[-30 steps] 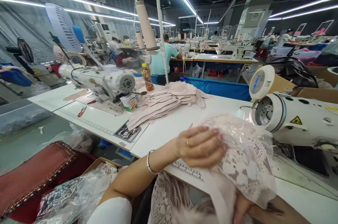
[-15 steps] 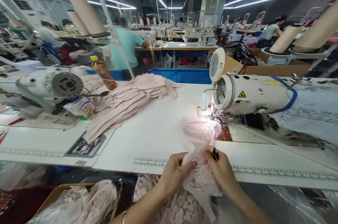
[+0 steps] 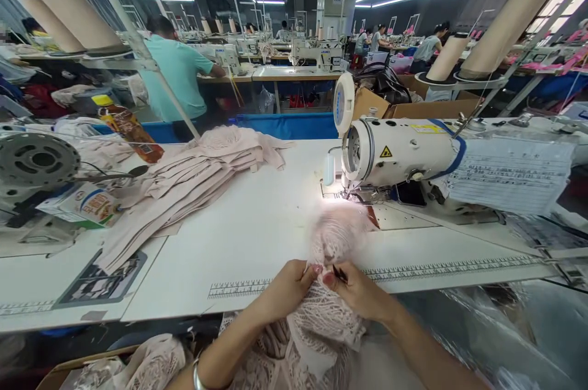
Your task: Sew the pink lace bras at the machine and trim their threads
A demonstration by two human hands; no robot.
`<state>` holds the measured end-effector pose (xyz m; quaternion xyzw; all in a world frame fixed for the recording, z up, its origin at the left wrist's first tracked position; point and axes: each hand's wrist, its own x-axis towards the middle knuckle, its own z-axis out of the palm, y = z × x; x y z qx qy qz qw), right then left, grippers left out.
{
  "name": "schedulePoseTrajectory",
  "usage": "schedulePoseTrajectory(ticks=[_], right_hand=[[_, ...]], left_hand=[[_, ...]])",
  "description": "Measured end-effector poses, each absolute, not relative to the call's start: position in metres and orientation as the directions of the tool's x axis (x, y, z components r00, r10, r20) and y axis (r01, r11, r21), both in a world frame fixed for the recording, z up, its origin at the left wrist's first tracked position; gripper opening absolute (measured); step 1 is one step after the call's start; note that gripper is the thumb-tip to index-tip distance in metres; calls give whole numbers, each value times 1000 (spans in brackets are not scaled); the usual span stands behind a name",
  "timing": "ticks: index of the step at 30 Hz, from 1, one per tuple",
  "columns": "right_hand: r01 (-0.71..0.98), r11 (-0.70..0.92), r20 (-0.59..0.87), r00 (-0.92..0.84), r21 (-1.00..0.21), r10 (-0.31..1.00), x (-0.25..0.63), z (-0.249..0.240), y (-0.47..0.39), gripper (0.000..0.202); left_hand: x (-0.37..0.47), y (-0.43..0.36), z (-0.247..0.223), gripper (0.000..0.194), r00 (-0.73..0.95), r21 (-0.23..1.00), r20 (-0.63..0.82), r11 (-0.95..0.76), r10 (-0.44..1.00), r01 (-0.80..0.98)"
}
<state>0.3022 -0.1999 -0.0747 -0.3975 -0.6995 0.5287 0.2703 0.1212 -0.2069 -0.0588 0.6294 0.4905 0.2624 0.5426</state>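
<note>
Pale pink lace fabric hangs over the table's front edge, its upper part blurred on the tabletop below the lit needle area of a white sewing machine. My left hand pinches the lace between thumb and fingers. Close beside it, my right hand grips the same lace, and a small dark tool sticks out between its fingers. Both hands are at the front edge, over a printed ruler strip.
Stacked pink fabric pieces lie left of centre, beside a drink bottle and a carton. A second machine stands far left. A box with lace sits below the table. A person in teal sits beyond.
The view has turned right, so the scene sits further left. My hands have come closer together on the lace, and the upper part of the fabric has bunched up.
</note>
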Motion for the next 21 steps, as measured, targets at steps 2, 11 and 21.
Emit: schedulePoseTrajectory(ticks=[2, 11, 21], right_hand=[[275, 119, -28, -476, -954, 879, 299, -76, -205, 56], [275, 181, 35, -462, -944, 886, 300, -77, -196, 55], [292, 205, 38, -490, -934, 871, 301, -77, -185, 49]], left_hand=[[119, -208, -59, 53, 399, 946, -194, 64, 896, 317], [119, -220, -65, 53, 382, 928, -181, 28, 906, 372], [132, -225, -69, 59, 239, 904, -179, 64, 954, 422]])
